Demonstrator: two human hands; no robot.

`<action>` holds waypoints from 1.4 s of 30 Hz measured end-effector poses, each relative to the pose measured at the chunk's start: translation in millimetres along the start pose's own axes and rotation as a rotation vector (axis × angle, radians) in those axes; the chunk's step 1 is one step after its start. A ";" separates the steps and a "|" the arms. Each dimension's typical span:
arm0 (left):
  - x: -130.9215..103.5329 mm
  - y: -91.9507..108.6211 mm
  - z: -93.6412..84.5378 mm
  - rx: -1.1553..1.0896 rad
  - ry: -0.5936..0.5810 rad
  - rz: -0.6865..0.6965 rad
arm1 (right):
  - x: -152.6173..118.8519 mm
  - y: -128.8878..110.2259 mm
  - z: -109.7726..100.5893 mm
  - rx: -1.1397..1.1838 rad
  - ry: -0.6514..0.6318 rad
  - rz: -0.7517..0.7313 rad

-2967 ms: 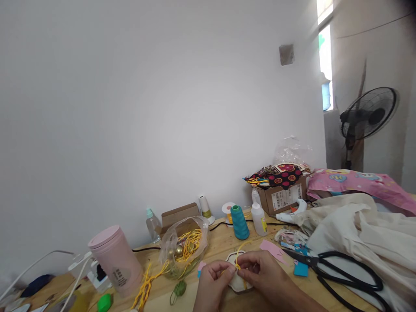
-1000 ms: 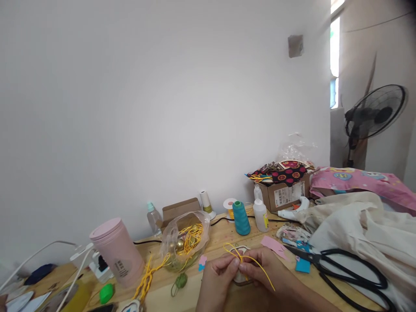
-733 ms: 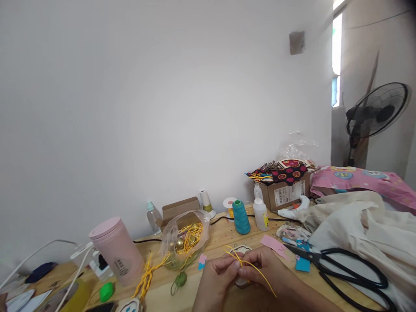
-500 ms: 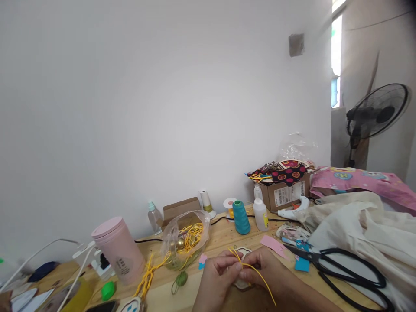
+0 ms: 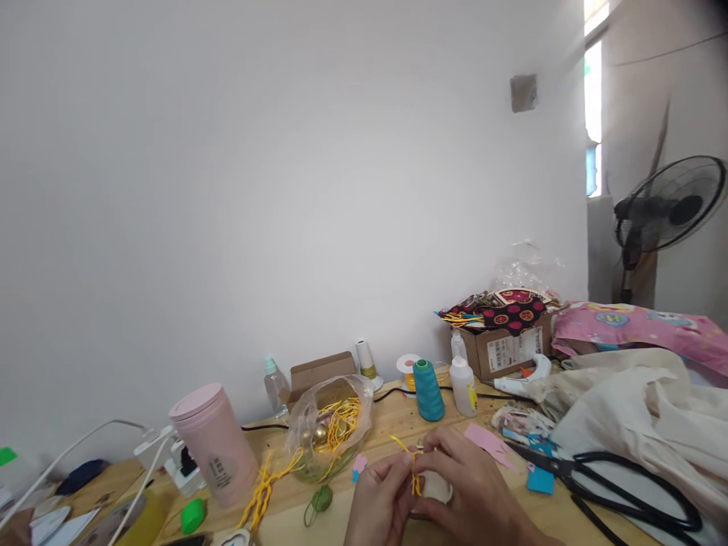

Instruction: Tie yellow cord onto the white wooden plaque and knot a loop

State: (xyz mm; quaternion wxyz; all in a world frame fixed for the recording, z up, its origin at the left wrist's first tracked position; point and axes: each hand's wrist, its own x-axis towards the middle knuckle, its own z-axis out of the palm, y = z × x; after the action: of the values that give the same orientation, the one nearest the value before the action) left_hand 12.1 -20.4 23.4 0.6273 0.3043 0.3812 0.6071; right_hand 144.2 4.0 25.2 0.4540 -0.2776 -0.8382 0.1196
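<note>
My left hand (image 5: 380, 497) pinches a yellow cord (image 5: 415, 472) between thumb and fingertips. Close beside it, my right hand (image 5: 469, 485) is closed on the same cord, its fingers bent around a small round whitish piece (image 5: 437, 489) that is partly hidden. The cord is bunched between the two hands, and one end sticks up to the left. Just left of my left hand lies a small pink and blue piece (image 5: 359, 466). A pink strip (image 5: 490, 445) is on the table beyond my right hand.
Black scissors (image 5: 574, 474) and white cloth (image 5: 626, 409) are at the right. Behind the hands stand a teal thread cone (image 5: 428, 390) and a white bottle (image 5: 464, 387). To the left are a plastic bag of yellow cords (image 5: 341, 421) and a pink cup (image 5: 213, 447).
The long cord end that hung over my right hand no longer shows there; the cord is now bunched between my fingertips. My right hand has turned and its fingers are raised. The view has shifted slightly.
</note>
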 end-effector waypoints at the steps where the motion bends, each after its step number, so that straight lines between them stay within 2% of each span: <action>1: -0.4 -0.3 0.8 -0.005 -0.030 0.002 | -1.1 -1.1 5.3 -0.048 -0.017 -0.024; 5: -1.8 -3.3 3.3 0.009 -0.077 -0.016 | -2.7 1.9 16.0 -0.164 0.000 -0.048; 8: -2.7 -4.1 3.4 0.038 -0.063 -0.013 | -2.4 6.3 11.0 -0.083 -0.009 -0.012; 13: -3.0 -2.0 2.4 0.143 -0.071 -0.001 | 0.5 11.5 -0.5 0.168 -0.067 0.169; 19: -5.0 -0.8 7.5 0.284 -0.117 0.020 | 5.4 17.8 1.0 0.430 -0.055 0.381; 25: -5.8 0.1 9.4 0.424 -0.093 0.067 | 5.3 21.9 2.9 0.456 -0.088 0.661; 27: -5.5 0.7 8.0 0.446 -0.124 0.079 | 5.2 20.9 1.0 0.504 -0.129 0.648; 30: -4.5 0.9 5.4 0.466 -0.140 0.061 | 5.5 19.0 -2.0 0.634 -0.227 0.466; 32: -3.2 -0.1 3.6 0.467 -0.137 0.046 | 5.4 19.1 -1.9 0.687 -0.226 0.388; 37: 0.8 -6.8 -2.9 0.430 -0.167 0.028 | 2.9 25.2 4.6 0.786 -0.122 0.470; 42: 1.4 -9.3 -4.0 0.350 -0.190 0.035 | 1.4 29.7 7.1 0.947 -0.153 0.536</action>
State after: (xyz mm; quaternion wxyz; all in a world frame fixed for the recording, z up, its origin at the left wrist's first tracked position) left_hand 13.6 -20.1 13.4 0.5873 0.4715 0.4145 0.5109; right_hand 148.4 29.4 8.7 0.4207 -0.2373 -0.6232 0.6150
